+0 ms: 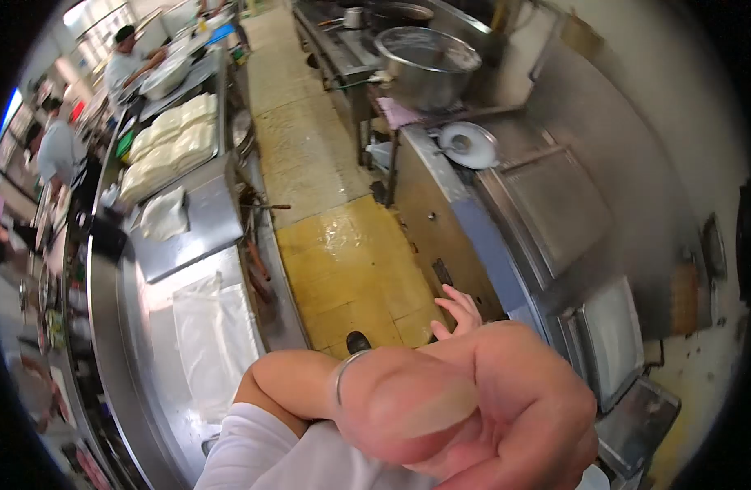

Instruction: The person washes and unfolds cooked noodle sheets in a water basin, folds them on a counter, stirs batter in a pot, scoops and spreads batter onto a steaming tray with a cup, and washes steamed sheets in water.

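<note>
My left hand [412,404], with a thin metal band at its wrist, is very close to the camera and blurred. It lies against or overlaps the bare skin of my other arm; its fingers cannot be made out. Just beyond that arm, near the cabinet front, shows part of my right hand [459,312], its fingers apart and nothing visible in them. To the left, a thin white sheet [216,339] lies flat on the steel counter [143,359]. Behind it, a crumpled white cloth [164,214] rests on a raised steel surface [197,224].
White packs [171,143] fill a tray farther back. A person [131,65] works by a white bowl [166,77]; another person [61,147] stands at left. Wet yellow floor [343,253] runs between counters. A steel bowl [428,69], plate [482,147] and trays [559,208] are at right.
</note>
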`<state>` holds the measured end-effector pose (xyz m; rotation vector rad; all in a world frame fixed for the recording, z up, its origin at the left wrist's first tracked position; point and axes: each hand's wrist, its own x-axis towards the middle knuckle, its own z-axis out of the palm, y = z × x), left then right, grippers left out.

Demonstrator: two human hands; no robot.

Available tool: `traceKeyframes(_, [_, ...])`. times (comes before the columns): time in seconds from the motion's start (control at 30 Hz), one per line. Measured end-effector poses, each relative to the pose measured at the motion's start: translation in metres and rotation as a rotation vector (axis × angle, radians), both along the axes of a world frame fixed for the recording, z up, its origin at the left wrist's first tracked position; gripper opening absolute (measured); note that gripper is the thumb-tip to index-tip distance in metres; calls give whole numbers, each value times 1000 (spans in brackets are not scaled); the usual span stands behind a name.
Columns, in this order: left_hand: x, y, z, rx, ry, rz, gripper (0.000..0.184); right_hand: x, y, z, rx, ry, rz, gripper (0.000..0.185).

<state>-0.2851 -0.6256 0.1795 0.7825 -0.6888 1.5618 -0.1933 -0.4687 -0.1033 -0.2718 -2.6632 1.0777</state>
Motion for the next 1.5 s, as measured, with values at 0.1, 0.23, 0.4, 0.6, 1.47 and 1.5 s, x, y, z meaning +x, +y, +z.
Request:
traceKeyframes(0.1, [29,40,0,-12,-1,-87,61,35,28,0,7,35,-68,42])
traceKeyframes(0.23, [77,103,0,-32,2,-214,60,97,75,0,-12,46,-191,42])
traceKeyframes(0.4, [146,182,-3,-84,34,-340,59,187,140,-5,-9,44,-341,43])
traceKeyframes(0.6, [222,273,-17,-226,120,-380,58,304,209,-21,46,59,-544,45])
traceKeyframes(1.47, [301,606,-379,187,2512,956,16,582,379,-80,244,-713,-1153,24])
traceKeyframes(1.5, [298,602,-371,170,2520,896,15,582,375,-72,178,-771,-1128,24])
